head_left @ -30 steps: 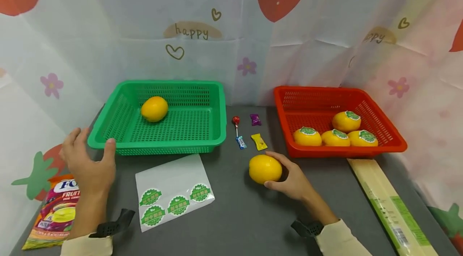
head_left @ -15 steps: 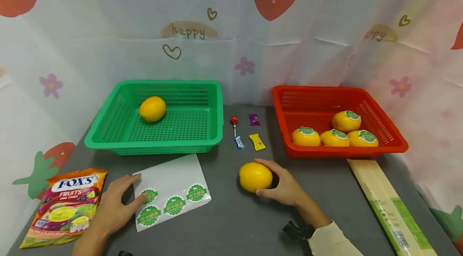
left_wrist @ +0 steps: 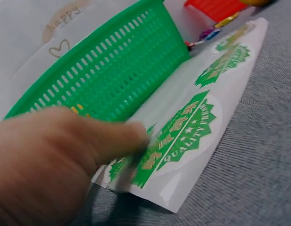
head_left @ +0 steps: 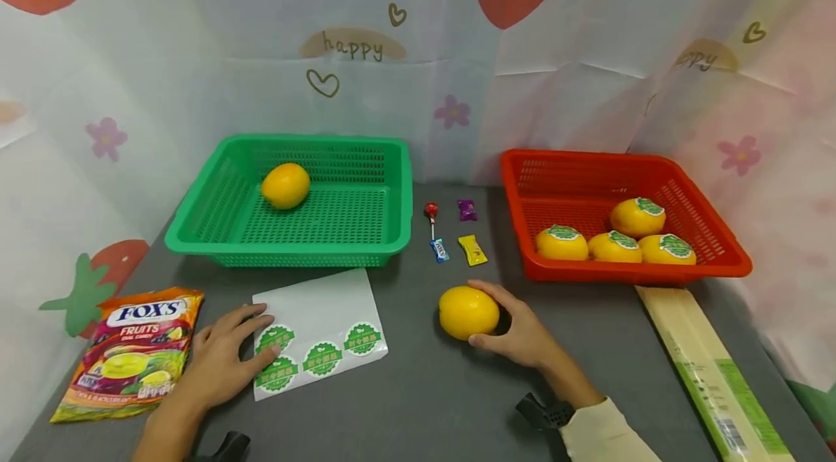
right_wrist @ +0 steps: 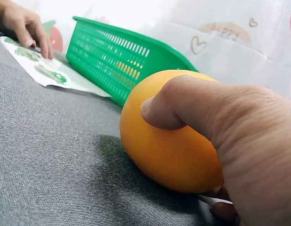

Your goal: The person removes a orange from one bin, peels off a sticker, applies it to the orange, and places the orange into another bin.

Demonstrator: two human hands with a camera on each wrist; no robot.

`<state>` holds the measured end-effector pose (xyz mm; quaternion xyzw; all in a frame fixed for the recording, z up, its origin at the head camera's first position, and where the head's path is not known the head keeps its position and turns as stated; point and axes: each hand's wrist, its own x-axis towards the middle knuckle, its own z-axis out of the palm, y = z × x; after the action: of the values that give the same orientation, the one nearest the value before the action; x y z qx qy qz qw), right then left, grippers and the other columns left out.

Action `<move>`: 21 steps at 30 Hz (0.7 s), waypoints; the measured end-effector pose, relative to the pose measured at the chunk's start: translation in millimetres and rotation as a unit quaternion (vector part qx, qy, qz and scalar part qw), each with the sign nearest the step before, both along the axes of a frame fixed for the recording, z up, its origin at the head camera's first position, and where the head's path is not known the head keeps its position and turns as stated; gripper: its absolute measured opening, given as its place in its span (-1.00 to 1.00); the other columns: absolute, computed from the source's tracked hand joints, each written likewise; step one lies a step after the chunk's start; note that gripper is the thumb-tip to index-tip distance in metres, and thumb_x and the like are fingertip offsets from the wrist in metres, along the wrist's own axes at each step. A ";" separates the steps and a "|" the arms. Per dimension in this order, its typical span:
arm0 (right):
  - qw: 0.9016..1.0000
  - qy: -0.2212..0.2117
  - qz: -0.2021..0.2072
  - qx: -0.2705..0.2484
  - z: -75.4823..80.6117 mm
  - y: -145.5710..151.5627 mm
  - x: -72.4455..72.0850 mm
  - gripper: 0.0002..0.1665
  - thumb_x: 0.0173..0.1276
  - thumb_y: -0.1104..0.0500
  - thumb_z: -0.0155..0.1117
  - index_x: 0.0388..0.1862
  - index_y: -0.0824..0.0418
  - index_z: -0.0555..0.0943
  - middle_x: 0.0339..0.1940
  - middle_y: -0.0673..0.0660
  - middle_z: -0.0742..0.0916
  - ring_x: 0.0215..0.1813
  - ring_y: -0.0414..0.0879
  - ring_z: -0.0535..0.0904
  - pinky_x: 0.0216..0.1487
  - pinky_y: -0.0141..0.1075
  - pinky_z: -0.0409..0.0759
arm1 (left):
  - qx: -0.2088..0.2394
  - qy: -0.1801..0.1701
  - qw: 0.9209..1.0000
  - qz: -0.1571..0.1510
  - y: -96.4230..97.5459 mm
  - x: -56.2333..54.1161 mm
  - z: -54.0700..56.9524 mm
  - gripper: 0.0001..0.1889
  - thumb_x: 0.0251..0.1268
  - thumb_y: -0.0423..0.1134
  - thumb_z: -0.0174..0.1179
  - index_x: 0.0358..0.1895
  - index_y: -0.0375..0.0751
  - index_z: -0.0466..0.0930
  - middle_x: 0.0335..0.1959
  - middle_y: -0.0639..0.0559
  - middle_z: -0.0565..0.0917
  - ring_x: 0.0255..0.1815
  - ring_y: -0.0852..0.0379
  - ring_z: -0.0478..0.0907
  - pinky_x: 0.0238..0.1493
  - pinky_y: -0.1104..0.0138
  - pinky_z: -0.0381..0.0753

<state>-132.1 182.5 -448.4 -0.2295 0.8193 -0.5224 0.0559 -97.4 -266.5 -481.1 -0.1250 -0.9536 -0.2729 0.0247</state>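
Note:
In the head view my right hand (head_left: 522,331) grips a yellow lemon (head_left: 468,312) just above the grey table. Its thumb lies across the fruit's near side in the right wrist view, where the lemon (right_wrist: 164,146) looks orange. My left hand (head_left: 225,357) rests at the left edge of a white sticker sheet (head_left: 326,299), thumb and forefinger spread apart. Several round green stickers (head_left: 323,358) are on the sheet's near part. In the left wrist view the thumb tip touches the sheet beside a large green sticker (left_wrist: 183,132).
Behind the sheet stands a green basket (head_left: 326,248) with one lemon (head_left: 286,186). A red basket (head_left: 627,272) at right holds several stickered lemons. Small candies (head_left: 472,250) and a lollipop (head_left: 432,210) lie between. A candy bag (head_left: 133,353) is far left, a long flat packet (head_left: 712,368) far right.
My left hand has come down from beside the green basket to the sticker sheet's left edge. The right hand, still holding the lemon, has moved slightly left and nearer.

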 end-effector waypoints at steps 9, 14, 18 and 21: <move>1.000 -0.005 -0.004 0.007 -2.0 0.6 0.6 -0.11 0.05 0.31 0.49 0.38 0.28 0.36 0.30 0.21 0.48 0.18 0.11 0.40 0.21 0.18 0.26 | 0.037 0.029 0.999 0.017 9.7 0.9 0.9 -0.71 0.07 -0.24 0.43 -0.13 -0.11 0.59 0.20 -0.27 0.40 0.26 -0.37 0.15 0.05 -0.33 -0.04; 1.000 -0.012 -0.004 0.012 -0.3 0.2 1.2 -0.11 0.06 0.30 0.49 0.39 0.29 0.34 0.31 0.22 0.47 0.19 0.12 0.39 0.22 0.19 0.25 | 0.040 0.073 0.996 0.021 15.6 1.2 -2.5 -0.72 -0.02 -0.36 0.46 -0.29 -0.05 0.54 -0.01 -0.16 0.51 0.12 -0.29 0.24 0.01 -0.31 0.05; 1.000 -0.014 -0.001 0.009 1.5 -0.2 1.3 -0.11 0.06 0.31 0.48 0.39 0.30 0.34 0.31 0.23 0.47 0.20 0.13 0.38 0.23 0.20 0.23 | 0.038 0.065 0.997 0.017 17.1 1.6 -0.6 -0.71 0.00 -0.37 0.46 -0.25 -0.07 0.54 -0.10 -0.08 0.58 0.05 -0.17 0.31 0.01 -0.24 0.08; 1.000 -0.016 0.000 0.008 2.0 -0.3 0.3 -0.12 0.07 0.32 0.48 0.39 0.30 0.33 0.31 0.23 0.47 0.20 0.14 0.38 0.23 0.20 0.23 | 0.039 0.052 0.998 0.015 17.1 1.5 0.0 -0.70 0.03 -0.36 0.45 -0.18 -0.12 0.55 -0.09 -0.12 0.60 0.06 -0.15 0.34 0.04 -0.21 0.08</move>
<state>-131.8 182.2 -446.4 -0.2212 0.8225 -0.5192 0.0709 -95.8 -249.3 -481.1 -0.1235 -0.9415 -0.3022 0.0835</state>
